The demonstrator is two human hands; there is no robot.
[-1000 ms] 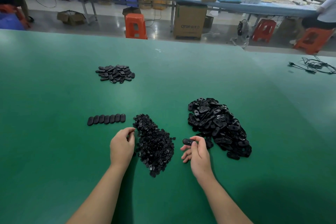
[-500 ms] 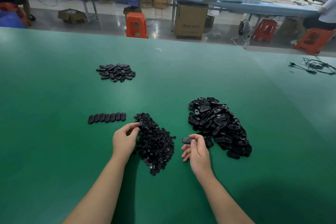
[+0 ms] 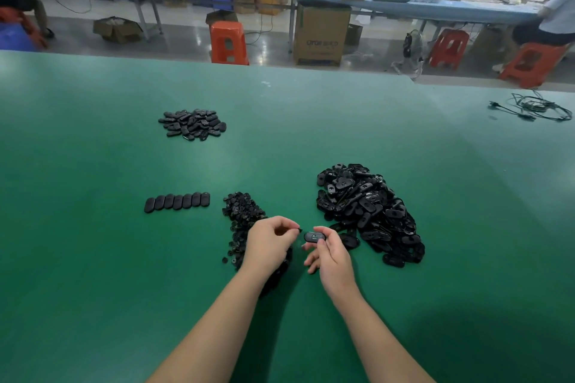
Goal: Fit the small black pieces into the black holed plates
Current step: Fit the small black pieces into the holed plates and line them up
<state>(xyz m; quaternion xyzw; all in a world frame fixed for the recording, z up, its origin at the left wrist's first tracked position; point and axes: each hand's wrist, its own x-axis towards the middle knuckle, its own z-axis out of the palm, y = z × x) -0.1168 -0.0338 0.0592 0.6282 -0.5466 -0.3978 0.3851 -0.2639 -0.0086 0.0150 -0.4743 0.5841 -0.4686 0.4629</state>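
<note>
1. Left hand (image 3: 270, 239) pinches one small black piece (image 3: 300, 230) at thumb and forefinger tips, the other fingers curled in; the piece pokes out toward the plate.
2. Right hand (image 3: 330, 253) pinches a holed plate (image 3: 314, 237) by its end, lower fingers loosely spread; piece and plate sit just apart above the desk (image 3: 93, 258), near its front edge.
3. To do it well, I'd say: square the piece to the hole first, keep the plate level, then press straight in.
4. Outward: the heap of small pieces (image 3: 245, 227) lies under the left hand, the heap of plates (image 3: 367, 211) just right of the right hand.
5. A row of plates (image 3: 177, 202) sits left of the small pieces; another pile (image 3: 193, 124) lies toward the far edge.
</note>
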